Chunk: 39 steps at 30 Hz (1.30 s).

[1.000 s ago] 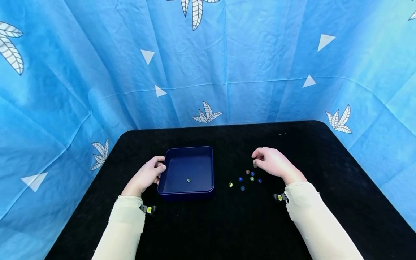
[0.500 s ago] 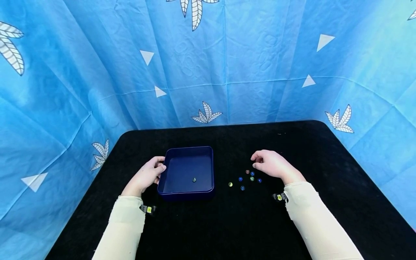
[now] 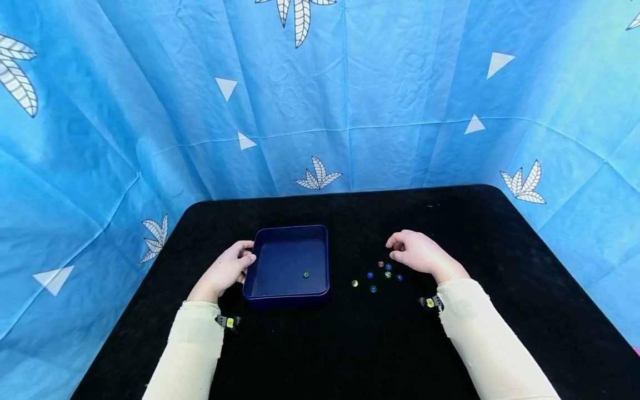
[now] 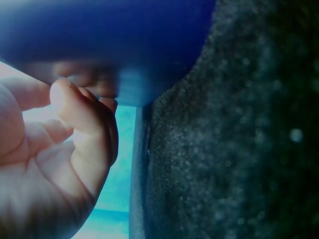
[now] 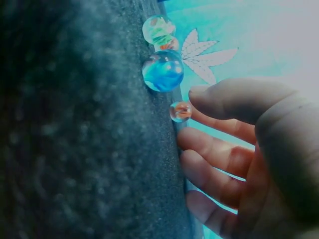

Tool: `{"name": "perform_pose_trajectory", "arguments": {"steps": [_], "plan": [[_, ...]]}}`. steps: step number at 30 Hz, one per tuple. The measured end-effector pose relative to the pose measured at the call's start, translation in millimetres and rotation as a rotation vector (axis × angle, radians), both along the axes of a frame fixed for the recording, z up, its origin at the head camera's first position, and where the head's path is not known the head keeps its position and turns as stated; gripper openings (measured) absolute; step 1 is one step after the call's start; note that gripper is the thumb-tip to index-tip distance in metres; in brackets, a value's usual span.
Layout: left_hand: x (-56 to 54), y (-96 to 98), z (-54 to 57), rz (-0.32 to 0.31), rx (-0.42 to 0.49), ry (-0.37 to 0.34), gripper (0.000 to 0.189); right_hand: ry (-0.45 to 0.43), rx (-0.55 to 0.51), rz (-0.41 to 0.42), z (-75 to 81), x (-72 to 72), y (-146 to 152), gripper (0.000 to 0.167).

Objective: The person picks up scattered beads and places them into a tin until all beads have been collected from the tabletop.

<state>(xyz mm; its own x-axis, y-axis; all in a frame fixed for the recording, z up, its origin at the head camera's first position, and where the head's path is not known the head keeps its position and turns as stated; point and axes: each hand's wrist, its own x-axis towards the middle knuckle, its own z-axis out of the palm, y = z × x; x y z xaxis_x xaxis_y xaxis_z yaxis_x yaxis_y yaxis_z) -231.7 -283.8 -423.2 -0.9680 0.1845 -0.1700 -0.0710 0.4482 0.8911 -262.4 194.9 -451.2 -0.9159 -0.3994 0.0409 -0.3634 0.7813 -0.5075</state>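
Note:
My left hand holds the left side of a shallow dark-blue square box, thumb at its rim. In the left wrist view its bent fingers meet the box's outer wall. A greenish glass marble lies inside the box, toward the right. My right hand is over the table to the right, loosely curled. In the right wrist view an orange-streaked clear marble sits by the thumb tip, with the fingers spread below; in the head view the hand hides it.
Several marbles lie on the black cloth between box and right hand: a yellow marble, a green marble, a reddish marble and blue ones, such as the blue marble. A blue curtain surrounds the table.
The marble in the box has rolled to the right. My right hand has shifted slightly left and toward me, covering the marble seen under it a second ago. The left hand stays at the box.

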Motion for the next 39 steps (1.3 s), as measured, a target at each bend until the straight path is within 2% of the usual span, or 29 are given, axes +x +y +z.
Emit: {"name": "perform_pose_trajectory", "arguments": {"steps": [5,7,14,29,31,37,39], "plan": [[11.2,8.4,18.2,-0.009,0.0,0.0,0.046,0.002,-0.012,0.003,-0.8,0.9,-0.2,0.019],[14.2,10.5,22.3,-0.01,0.002,0.002,0.046,0.002,-0.015,0.003,-1.0,1.1,-0.6,0.019],[13.8,10.6,19.9,-0.011,0.005,0.006,0.047,0.003,-0.024,0.013,-2.0,1.5,-0.7,0.02],[14.6,11.2,25.0,-0.009,-0.007,0.0,0.047,-0.032,-0.012,0.017,-0.7,1.6,-0.8,0.024],[11.5,9.3,20.6,-0.009,-0.01,0.002,0.047,-0.042,-0.01,0.014,-0.6,1.6,-0.5,0.024],[-3.0,-2.4,-4.7,0.0,-0.004,0.001,0.048,-0.044,-0.008,0.015,0.0,3.0,-0.7,0.02],[-3.7,-3.6,-6.8,0.006,-0.008,0.002,0.048,-0.039,-0.005,0.018,0.2,3.0,-0.7,0.018]]}}
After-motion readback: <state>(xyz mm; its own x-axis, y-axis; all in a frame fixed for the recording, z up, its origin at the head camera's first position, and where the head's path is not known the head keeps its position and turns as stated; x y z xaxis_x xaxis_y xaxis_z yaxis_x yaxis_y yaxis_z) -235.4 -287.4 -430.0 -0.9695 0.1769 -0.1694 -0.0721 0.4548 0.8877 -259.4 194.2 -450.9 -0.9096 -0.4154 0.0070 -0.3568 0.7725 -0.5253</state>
